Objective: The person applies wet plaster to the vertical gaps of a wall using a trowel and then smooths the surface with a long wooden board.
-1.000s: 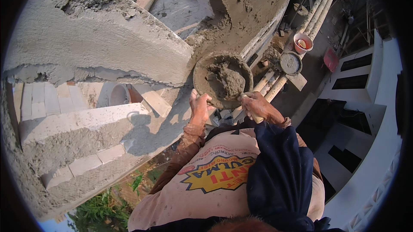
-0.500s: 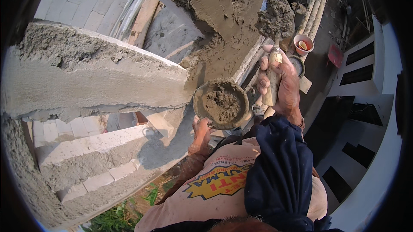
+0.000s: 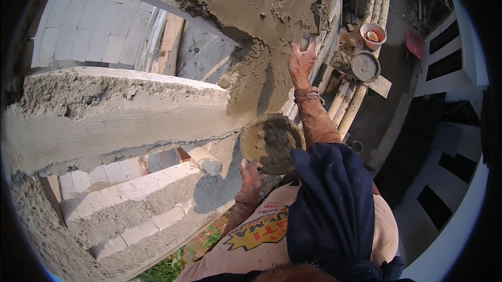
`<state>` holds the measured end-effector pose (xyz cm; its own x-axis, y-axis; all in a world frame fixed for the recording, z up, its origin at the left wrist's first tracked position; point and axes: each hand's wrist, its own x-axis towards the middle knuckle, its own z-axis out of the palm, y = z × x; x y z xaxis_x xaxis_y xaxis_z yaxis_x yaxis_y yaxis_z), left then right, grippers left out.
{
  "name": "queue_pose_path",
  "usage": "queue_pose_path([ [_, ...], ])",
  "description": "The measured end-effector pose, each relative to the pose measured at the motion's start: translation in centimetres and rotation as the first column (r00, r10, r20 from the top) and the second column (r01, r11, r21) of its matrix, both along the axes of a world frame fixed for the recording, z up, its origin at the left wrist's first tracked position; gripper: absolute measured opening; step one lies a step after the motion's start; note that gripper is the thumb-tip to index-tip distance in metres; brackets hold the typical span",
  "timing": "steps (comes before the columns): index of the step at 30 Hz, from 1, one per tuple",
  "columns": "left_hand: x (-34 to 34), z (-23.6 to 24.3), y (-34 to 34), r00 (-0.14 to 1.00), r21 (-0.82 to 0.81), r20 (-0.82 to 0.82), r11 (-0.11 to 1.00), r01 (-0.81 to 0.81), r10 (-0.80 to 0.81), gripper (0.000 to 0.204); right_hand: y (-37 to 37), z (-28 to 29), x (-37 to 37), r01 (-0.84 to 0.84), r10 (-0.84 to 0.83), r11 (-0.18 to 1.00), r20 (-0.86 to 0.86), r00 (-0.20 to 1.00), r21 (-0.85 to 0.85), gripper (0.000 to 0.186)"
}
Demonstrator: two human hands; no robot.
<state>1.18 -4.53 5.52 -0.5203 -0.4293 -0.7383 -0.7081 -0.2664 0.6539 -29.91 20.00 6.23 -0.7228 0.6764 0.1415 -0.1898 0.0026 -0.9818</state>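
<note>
Wall (image 3: 251, 5) is coated in wet grey mortar, rough and lumpy, matt. Pan (image 3: 272, 143) looks like crusted metal. Poles (image 3: 361, 73) are pale smooth bamboo. Dark cloth (image 3: 329, 203) is soft cotton.

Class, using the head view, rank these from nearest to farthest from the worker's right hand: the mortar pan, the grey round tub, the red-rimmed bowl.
1. Grey round tub, just right of the right hand.
2. Red-rimmed bowl, farther right, higher.
3. Mortar pan, below, by the left hand.
</note>
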Motion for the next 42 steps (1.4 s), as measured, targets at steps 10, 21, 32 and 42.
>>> queue_pose_path([
  [10,2.5,-4.4,-0.3,0.973,-0.088,-0.220,0.995,0.051,-0.070,0.042,0.0,1.6,8.2,-0.512,0.669,0.684,0.167,0.724,-0.520,0.038],
  [21,2.1,-1.6,3.5,0.966,0.079,-0.050,0.965,-0.249,0.253,0.048,-2.3,-3.1,-0.3,-0.404,0.787,0.082,-0.189,0.587,-0.911,0.042],
  [32,2.9,-3.9,2.3,0.958,0.113,-0.081,0.958,-0.264,0.274,0.047,-9.1,11.9,2.1,-0.547,0.513,-0.223,-0.575,0.638,-0.807,0.047],
  [42,2.8,-2.5,1.0,0.957,0.059,-0.140,0.967,-0.249,0.255,0.038,-7.9,13.3,11.4,-0.882,0.940,0.263,-0.104,0.326,-0.391,0.045],
])
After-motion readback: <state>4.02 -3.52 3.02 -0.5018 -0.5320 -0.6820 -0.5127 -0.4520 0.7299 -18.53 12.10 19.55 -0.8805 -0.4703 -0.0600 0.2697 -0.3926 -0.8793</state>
